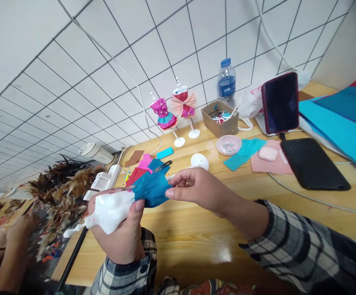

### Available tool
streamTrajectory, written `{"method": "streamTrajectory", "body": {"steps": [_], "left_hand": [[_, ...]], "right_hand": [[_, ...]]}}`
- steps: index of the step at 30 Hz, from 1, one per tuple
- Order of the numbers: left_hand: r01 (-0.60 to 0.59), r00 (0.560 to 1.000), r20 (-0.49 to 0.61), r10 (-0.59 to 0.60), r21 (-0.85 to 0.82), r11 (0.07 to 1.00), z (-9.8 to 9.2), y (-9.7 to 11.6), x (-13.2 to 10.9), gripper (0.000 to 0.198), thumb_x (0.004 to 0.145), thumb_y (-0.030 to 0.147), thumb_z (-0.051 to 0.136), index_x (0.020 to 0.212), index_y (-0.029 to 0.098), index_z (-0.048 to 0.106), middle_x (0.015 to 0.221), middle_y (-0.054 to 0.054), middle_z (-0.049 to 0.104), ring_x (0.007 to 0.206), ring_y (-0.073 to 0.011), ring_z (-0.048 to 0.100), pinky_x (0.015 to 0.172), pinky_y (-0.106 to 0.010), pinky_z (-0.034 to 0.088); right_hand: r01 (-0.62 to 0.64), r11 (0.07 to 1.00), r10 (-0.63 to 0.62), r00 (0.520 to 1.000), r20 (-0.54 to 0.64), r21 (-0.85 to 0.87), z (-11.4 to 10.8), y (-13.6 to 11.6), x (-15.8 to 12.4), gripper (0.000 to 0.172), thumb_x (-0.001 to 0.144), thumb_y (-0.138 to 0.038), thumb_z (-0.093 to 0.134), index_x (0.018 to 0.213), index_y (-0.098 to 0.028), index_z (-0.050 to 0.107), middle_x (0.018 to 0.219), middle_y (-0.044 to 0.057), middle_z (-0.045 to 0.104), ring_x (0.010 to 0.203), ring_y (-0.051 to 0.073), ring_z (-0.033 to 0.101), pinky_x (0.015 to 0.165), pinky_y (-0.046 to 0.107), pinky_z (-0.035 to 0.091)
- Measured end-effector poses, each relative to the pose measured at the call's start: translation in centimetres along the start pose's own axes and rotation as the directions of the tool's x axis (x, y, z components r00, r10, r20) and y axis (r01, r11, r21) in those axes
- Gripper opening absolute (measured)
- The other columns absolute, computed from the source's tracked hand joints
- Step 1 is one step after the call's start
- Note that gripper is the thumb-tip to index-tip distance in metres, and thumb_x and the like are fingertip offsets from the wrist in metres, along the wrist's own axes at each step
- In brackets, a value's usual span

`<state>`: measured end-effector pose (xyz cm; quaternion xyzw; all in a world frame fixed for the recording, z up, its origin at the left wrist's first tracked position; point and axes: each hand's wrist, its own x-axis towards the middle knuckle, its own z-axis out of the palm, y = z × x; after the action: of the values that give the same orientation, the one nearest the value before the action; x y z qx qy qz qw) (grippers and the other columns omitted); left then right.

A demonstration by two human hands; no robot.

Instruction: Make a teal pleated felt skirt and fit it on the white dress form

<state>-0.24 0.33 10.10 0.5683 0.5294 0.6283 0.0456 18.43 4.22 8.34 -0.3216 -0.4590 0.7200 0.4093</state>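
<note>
My left hand (119, 241) is wrapped round a small white mannequin (110, 211), which lies on its side with its knobbed neck pointing left. A gathered blue paper skirt (152, 188) sits around its waist, and my left thumb presses near the waist edge. With thumb and fingers my right hand (193, 188) pinches the skirt's lower edge. Beyond the skirt shows the mannequin's round white base (199, 162). Small scissors or snips (163, 166) with black handles lie just behind the skirt, on blue, pink and red paper pieces (145, 162).
Two dressed mannequins (167, 119) stand by the tiled wall. Nearby are a cardboard box (220, 119), a water bottle (226, 84), a pink bead dish (228, 145) and two phones (316, 164). Another person's hands (21, 229) are at left, beside brown feathers (61, 188).
</note>
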Motion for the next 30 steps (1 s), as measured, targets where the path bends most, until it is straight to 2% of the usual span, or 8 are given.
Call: {"method": "streamTrajectory", "body": {"steps": [5, 11, 15, 19, 22, 24, 26, 30], "left_hand": [[0.153, 0.984, 0.121, -0.133, -0.173, 0.973, -0.3, -0.1, 0.0, 0.058, 0.06, 0.046, 0.088, 0.103, 0.021, 0.058, 0.094, -0.001, 0.062, 0.087, -0.0174, 0.063, 0.077, -0.028, 0.053], [0.285, 0.946, 0.181, -0.27, -0.063, 0.956, -1.3, -0.3, -0.2, 0.055, 0.064, 0.038, 0.088, 0.11, 0.02, 0.062, 0.098, -0.003, 0.066, 0.084, -0.0161, 0.063, 0.077, -0.026, 0.053], [0.323, 0.922, 0.251, -0.294, -0.081, 0.943, -2.1, -0.4, 0.9, 0.051, 0.067, 0.035, 0.086, 0.11, 0.02, 0.065, 0.101, -0.004, 0.069, 0.088, -0.0177, 0.065, 0.08, -0.026, 0.054], [0.456, 0.786, 0.506, -0.354, -0.089, 0.886, -3.3, -0.1, 2.7, 0.056, 0.065, 0.034, 0.087, 0.115, 0.02, 0.066, 0.112, -0.008, 0.07, 0.098, -0.0236, 0.066, 0.082, -0.03, 0.055], [0.543, 0.734, 0.537, -0.416, -0.096, 0.834, -3.7, 0.1, 3.6, 0.059, 0.06, 0.039, 0.089, 0.111, 0.018, 0.068, 0.102, -0.008, 0.072, 0.09, -0.0244, 0.068, 0.073, -0.03, 0.056], [0.618, 0.68, 0.557, -0.477, -0.085, 0.782, -3.4, 0.0, 3.9, 0.056, 0.057, 0.041, 0.09, 0.103, 0.016, 0.07, 0.089, -0.007, 0.072, 0.079, -0.021, 0.067, 0.066, -0.027, 0.055], [0.701, 0.598, 0.597, -0.535, -0.066, 0.71, -2.6, -0.5, 4.0, 0.053, 0.056, 0.041, 0.091, 0.097, 0.015, 0.069, 0.082, -0.004, 0.07, 0.072, -0.0167, 0.064, 0.063, -0.024, 0.053], [0.798, 0.419, 0.68, -0.601, 0.039, 0.601, -0.8, -2.8, 3.7, 0.056, 0.059, 0.046, 0.087, 0.1, 0.015, 0.066, 0.085, -0.003, 0.067, 0.073, -0.0139, 0.062, 0.066, -0.025, 0.054]], "right_hand": [[0.037, 0.999, -0.039, 0.998, -0.049, -0.037, -0.2, -0.1, 0.2, 0.026, 0.064, -0.031, 0.081, 0.08, -0.016, 0.067, 0.061, -0.007, 0.05, 0.059, 0.008, 0.045, 0.055, 0.023, 0.034], [0.049, 0.98, -0.057, 0.998, -0.04, -0.192, -1.1, -0.5, 0.1, 0.029, 0.068, -0.038, 0.078, 0.086, -0.018, 0.065, 0.065, -0.006, 0.05, 0.06, 0.009, 0.047, 0.057, 0.024, 0.035], [0.075, 0.895, -0.105, 0.994, -0.043, -0.44, -2.6, -1.9, -0.2, 0.029, 0.078, -0.046, 0.068, 0.091, -0.02, 0.066, 0.075, -0.002, 0.059, 0.062, 0.01, 0.049, 0.058, 0.026, 0.037], [0.176, 0.724, -0.173, 0.982, 0.071, -0.667, -4.0, -2.5, -0.4, 0.034, 0.083, -0.042, 0.066, 0.111, -0.024, 0.069, 0.105, 0.003, 0.068, 0.082, 0.015, 0.056, 0.069, 0.028, 0.041], [0.161, 0.681, -0.071, 0.986, 0.154, -0.714, -4.3, -1.9, -0.4, 0.04, 0.088, -0.047, 0.06, 0.12, -0.024, 0.067, 0.117, 0.006, 0.069, 0.099, 0.02, 0.06, 0.077, 0.03, 0.044], [0.139, 0.689, 0.101, 0.953, 0.285, -0.711, -4.0, -1.3, -0.5, 0.041, 0.091, -0.054, 0.055, 0.111, -0.022, 0.072, 0.106, 0.005, 0.073, 0.091, 0.02, 0.063, 0.074, 0.03, 0.045], [0.088, 0.737, 0.257, 0.88, 0.399, -0.67, -3.6, -0.4, -0.7, 0.042, 0.091, -0.056, 0.055, 0.094, -0.019, 0.075, 0.095, 0.005, 0.075, 0.08, 0.019, 0.063, 0.07, 0.029, 0.045], [-0.136, 0.858, 0.346, 0.865, 0.363, -0.495, -2.8, 2.3, -1.8, 0.041, 0.088, -0.052, 0.059, 0.102, -0.016, 0.071, 0.086, 0.007, 0.075, 0.073, 0.016, 0.062, 0.069, 0.028, 0.046]]}}
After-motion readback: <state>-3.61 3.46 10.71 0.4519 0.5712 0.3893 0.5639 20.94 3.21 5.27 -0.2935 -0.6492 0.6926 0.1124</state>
